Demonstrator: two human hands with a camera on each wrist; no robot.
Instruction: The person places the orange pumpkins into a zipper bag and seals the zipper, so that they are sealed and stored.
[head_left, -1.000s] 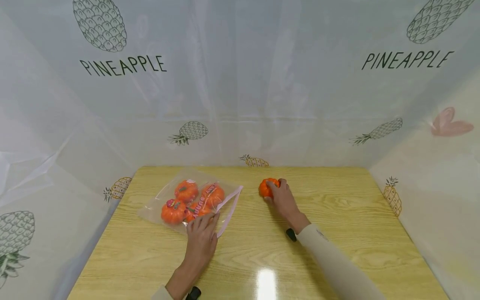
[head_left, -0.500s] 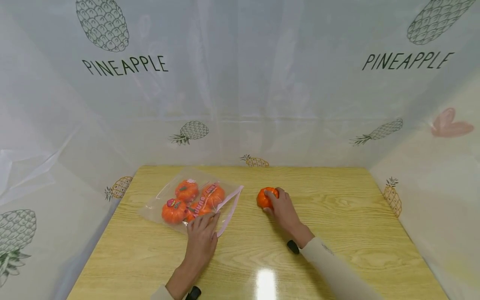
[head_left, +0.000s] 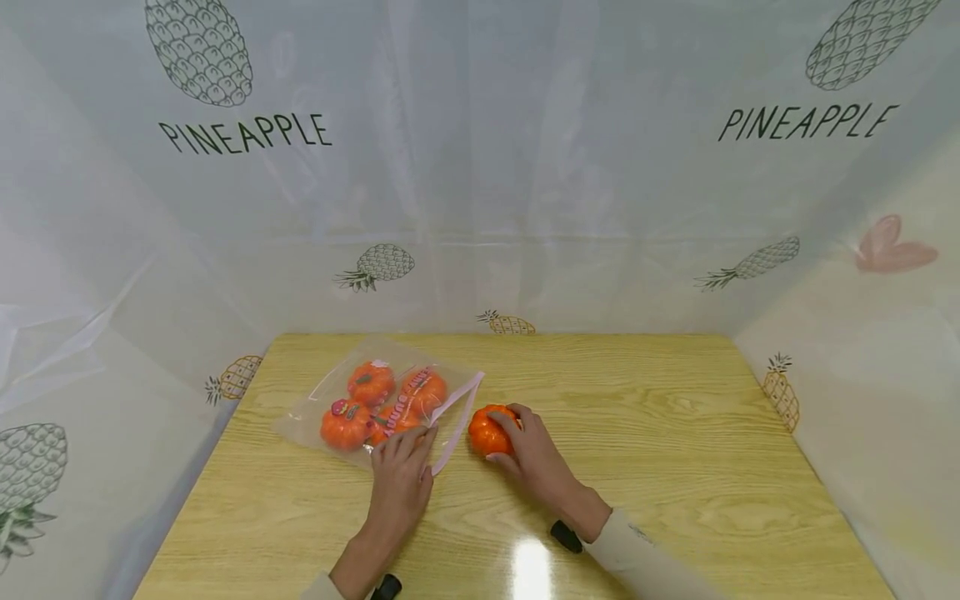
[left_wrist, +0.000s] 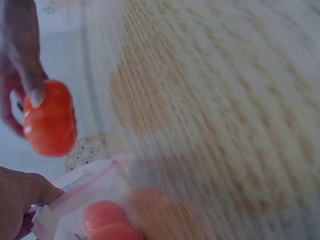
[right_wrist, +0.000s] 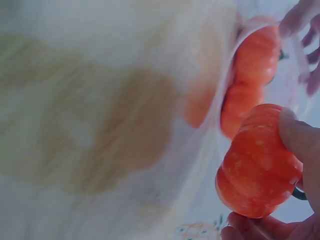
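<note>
My right hand (head_left: 536, 467) grips a small orange toy pumpkin (head_left: 491, 431), thumb on one side and fingers on the other. It is just right of the mouth of a clear plastic bag with a pink rim (head_left: 469, 398). Several more pumpkins (head_left: 371, 383) lie inside that bag, partly behind its pink print. At the bag's near side, my left hand (head_left: 401, 483) pinches the rim, and the left wrist view shows the bag edge (left_wrist: 60, 207) between its thumb and fingers. The right wrist view has the held pumpkin (right_wrist: 257, 165) before the raised opening; its dark green stem peeks out beside the palm.
The light wood table (head_left: 675, 433) extends around both hands, with a bright glare spot near its front. White sheeting (head_left: 480, 167) printed with pineapples rises at the back and both sides. A black wrist strap piece (head_left: 566, 536) shows under the right wrist.
My right hand has brought the pumpkin left and nearer to me, from the back middle of the table to beside the bag's mouth. My left hand has stayed on the bag.
</note>
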